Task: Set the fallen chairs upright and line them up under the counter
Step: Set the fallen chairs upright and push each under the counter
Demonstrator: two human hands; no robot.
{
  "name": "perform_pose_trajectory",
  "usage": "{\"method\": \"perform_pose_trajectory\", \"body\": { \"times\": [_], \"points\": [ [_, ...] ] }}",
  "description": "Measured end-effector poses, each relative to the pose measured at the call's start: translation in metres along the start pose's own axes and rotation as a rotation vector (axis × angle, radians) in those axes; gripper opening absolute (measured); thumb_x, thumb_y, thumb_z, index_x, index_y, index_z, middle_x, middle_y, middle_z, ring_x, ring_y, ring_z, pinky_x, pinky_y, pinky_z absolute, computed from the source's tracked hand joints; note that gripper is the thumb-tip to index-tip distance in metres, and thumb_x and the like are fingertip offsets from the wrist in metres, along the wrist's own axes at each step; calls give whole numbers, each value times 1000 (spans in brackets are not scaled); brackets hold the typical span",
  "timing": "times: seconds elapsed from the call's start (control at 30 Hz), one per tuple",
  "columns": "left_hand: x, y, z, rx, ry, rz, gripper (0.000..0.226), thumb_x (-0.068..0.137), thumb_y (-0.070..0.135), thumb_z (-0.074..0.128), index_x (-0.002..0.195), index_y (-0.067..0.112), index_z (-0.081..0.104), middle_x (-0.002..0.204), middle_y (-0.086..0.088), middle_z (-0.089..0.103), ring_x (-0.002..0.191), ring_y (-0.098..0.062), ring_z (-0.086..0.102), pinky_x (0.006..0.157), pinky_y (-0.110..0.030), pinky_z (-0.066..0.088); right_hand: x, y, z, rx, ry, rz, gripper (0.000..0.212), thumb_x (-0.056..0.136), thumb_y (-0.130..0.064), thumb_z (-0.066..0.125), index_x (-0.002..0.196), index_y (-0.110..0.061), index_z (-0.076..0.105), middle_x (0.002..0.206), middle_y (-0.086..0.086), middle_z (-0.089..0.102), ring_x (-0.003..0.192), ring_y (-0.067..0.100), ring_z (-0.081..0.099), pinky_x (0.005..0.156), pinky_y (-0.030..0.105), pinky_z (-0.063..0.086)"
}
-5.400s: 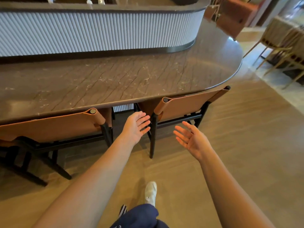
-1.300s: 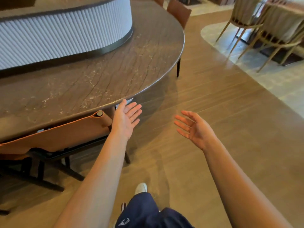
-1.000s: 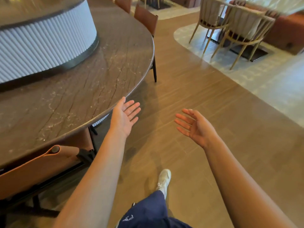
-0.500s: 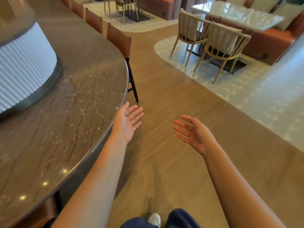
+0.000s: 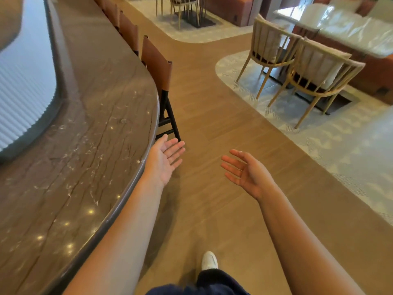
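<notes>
Left hand (image 5: 164, 159) and right hand (image 5: 247, 172) held out over floor (image 5: 212, 116), fingers straight, both empty. Nearest chair (image 5: 158, 70) upright, tucked against counter (image 5: 89, 116) edge, beyond left hand; more chairs line up behind it.

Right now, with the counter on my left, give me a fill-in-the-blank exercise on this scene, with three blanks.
1. The left hand and the right hand are both open and hold ____.
2. The nearest brown-backed chair stands ____ at the edge of the counter.
3. The two nearest pale wooden armchairs are on the person's ____ side.
Missing words: nothing; upright; right.
</notes>
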State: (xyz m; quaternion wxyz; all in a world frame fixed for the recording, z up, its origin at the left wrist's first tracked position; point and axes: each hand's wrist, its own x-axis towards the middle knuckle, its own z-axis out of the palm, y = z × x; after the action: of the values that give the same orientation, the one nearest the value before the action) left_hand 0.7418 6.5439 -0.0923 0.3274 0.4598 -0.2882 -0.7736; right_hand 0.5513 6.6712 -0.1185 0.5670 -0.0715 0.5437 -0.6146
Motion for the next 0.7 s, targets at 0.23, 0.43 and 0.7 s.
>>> {"method": "perform_pose_trajectory", "body": {
  "times": [0.23,0.43,0.7],
  "points": [
    [77,20,53,-38,27,3,38,97,41,45,112,12,65,113,-6,70,109,-22,64,105,-44,40,94,-67,-2,-65,-50,29,26,98,-30,46,118,-19,59,106,5,74,99,20,70,84,37,51],
    [144,46,78,-70,65,16,38,98,41,44,112,12,64,114,-6,69,110,-22,63,106,-44,40,173,-108,4,-56,-81,51,26,97,-29,48,118,-19,60,107,6,73,99,21,71,81,36,52],
    [274,103,109,-95,68,40,37,97,43,45,109,13,64,113,-6,70,111,-23,62,105,-45,41,301,-175,40,-80,-102,61,24,98,-28,47,115,-19,60,105,6,74,97,20,71,80,35,52]
  ]
}}
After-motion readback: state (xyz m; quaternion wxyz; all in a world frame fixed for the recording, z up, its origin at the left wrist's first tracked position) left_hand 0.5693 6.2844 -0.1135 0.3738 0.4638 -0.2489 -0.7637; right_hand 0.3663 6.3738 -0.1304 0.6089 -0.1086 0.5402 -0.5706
